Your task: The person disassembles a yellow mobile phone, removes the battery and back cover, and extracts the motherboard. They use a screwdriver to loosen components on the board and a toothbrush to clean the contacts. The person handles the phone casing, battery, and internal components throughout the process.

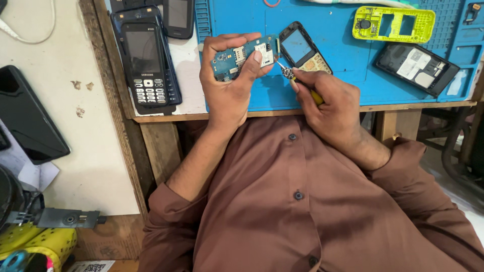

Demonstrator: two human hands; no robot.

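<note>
Clamped between thumb and fingers, the blue circuit board point(245, 57) sits in the left hand point(229, 80) above the near edge of the blue work mat point(333, 40). Just right of it, the right hand point(327, 98) closes on a small screwdriver point(292, 76) (its yellow handle mostly hidden in the fist), tip touching the board's right edge. Both wrists bend inward over the brown shirt point(302, 201).

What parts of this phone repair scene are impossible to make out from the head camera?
- Circuit board: its underside and middle are covered by the left hand.
- Screwdriver: the handle is mostly buried in the right hand; the tip is too small to tell its type.
- Yellow phone frame: top cut off by the picture edge.
- Black phone: cut off by the top edge.
</note>
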